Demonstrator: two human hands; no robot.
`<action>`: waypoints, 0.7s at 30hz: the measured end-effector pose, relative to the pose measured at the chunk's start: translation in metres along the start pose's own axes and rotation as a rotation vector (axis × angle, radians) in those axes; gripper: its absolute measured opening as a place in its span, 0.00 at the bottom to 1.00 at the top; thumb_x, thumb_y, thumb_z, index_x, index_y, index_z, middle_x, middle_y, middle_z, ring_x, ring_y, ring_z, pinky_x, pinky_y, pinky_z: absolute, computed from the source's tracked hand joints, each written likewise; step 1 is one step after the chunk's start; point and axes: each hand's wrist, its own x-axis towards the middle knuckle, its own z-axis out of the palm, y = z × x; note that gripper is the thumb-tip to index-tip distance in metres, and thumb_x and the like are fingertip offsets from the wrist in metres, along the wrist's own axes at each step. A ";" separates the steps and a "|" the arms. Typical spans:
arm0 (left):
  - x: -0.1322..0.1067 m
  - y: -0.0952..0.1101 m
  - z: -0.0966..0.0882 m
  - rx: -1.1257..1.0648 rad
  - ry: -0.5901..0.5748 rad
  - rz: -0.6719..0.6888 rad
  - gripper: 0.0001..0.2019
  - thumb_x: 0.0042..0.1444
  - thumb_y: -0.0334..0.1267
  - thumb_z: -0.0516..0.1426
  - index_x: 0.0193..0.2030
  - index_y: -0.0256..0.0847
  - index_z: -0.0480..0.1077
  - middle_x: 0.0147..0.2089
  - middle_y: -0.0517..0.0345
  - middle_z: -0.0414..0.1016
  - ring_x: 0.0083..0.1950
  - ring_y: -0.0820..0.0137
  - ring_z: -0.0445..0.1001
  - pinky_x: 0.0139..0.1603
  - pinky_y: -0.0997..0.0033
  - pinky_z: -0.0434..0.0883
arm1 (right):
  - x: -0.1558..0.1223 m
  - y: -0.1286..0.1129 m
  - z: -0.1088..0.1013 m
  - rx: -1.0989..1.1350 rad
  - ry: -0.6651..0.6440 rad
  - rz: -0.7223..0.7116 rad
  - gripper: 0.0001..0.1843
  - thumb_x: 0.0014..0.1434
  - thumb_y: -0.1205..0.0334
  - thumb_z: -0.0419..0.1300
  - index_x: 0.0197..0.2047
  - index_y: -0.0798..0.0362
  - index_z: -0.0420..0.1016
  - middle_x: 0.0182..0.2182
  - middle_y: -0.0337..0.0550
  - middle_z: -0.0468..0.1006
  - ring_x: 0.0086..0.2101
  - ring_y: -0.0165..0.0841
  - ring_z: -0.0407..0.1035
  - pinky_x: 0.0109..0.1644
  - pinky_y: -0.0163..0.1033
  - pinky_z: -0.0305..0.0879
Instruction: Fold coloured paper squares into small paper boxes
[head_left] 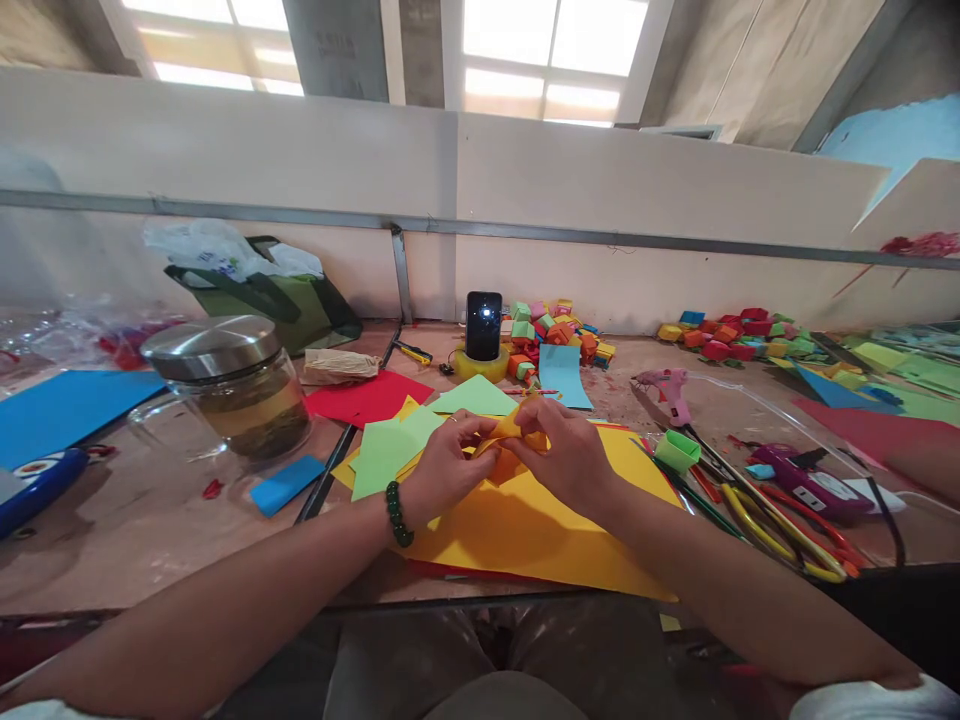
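Between my two hands is a small piece of folded orange-yellow paper (511, 462), pinched by the fingers of both. My left hand (448, 462), with a dark green bead bracelet at the wrist, grips its left side. My right hand (568, 452) grips the right side, thumb and fingertips close together. The fingers hide part of the folds. Below lies a stack of large yellow-orange sheets (525, 548). Light green paper pieces (382, 455) spread out to the left of my left hand, and a red sheet (390, 392) lies behind them.
Left stands a glass jar mug (251, 410) with a steel lid, near a blue paper strip (286, 485). A phone (484, 325) stands upright on a tape roll (482, 368), before heaped paper cubes (562, 328). Right are a pink glue gun (667, 390), scissors (787, 530) and a green paper tube (678, 452).
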 end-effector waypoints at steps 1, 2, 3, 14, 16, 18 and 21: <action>0.000 0.001 0.000 -0.032 -0.012 -0.028 0.12 0.45 0.36 0.59 0.39 0.36 0.74 0.39 0.53 0.70 0.38 0.68 0.72 0.33 0.70 0.75 | 0.000 0.000 0.000 0.016 0.002 0.004 0.08 0.55 0.66 0.60 0.34 0.50 0.63 0.25 0.37 0.73 0.28 0.32 0.70 0.30 0.33 0.65; 0.000 0.001 0.000 -0.075 -0.026 -0.059 0.13 0.45 0.36 0.59 0.39 0.36 0.73 0.40 0.52 0.71 0.38 0.68 0.73 0.33 0.70 0.75 | 0.000 0.000 0.000 0.030 0.001 0.011 0.08 0.55 0.67 0.60 0.35 0.50 0.63 0.25 0.37 0.73 0.28 0.32 0.71 0.31 0.34 0.66; 0.000 0.002 0.000 -0.125 -0.043 -0.088 0.14 0.44 0.37 0.60 0.40 0.36 0.73 0.41 0.52 0.72 0.38 0.68 0.73 0.33 0.70 0.75 | -0.001 0.000 0.001 0.041 -0.003 0.021 0.08 0.55 0.67 0.60 0.36 0.50 0.63 0.25 0.37 0.73 0.29 0.32 0.71 0.32 0.34 0.66; 0.006 0.003 -0.004 -0.271 -0.080 -0.175 0.13 0.42 0.38 0.63 0.37 0.36 0.73 0.38 0.55 0.75 0.38 0.69 0.74 0.38 0.69 0.73 | -0.002 -0.002 -0.003 0.079 -0.080 0.078 0.27 0.55 0.71 0.56 0.58 0.50 0.58 0.27 0.37 0.74 0.32 0.35 0.73 0.37 0.40 0.71; 0.005 0.001 -0.004 -0.256 -0.086 -0.158 0.16 0.43 0.37 0.63 0.41 0.37 0.73 0.41 0.53 0.74 0.40 0.68 0.74 0.39 0.69 0.74 | -0.002 -0.002 -0.003 0.062 -0.081 0.063 0.30 0.56 0.71 0.55 0.62 0.49 0.56 0.27 0.36 0.74 0.32 0.35 0.73 0.38 0.40 0.71; 0.003 0.001 -0.004 -0.221 -0.084 -0.112 0.18 0.44 0.36 0.63 0.45 0.37 0.73 0.43 0.52 0.73 0.42 0.67 0.73 0.39 0.68 0.75 | -0.002 -0.002 -0.004 0.036 -0.058 0.028 0.32 0.57 0.70 0.55 0.64 0.49 0.53 0.26 0.36 0.74 0.32 0.35 0.73 0.39 0.41 0.72; -0.002 0.004 -0.003 -0.103 -0.046 0.029 0.21 0.47 0.35 0.62 0.50 0.39 0.72 0.42 0.53 0.69 0.43 0.68 0.72 0.41 0.68 0.76 | -0.002 -0.002 -0.006 -0.040 0.006 -0.039 0.33 0.58 0.67 0.56 0.65 0.49 0.52 0.29 0.39 0.76 0.32 0.36 0.73 0.39 0.41 0.72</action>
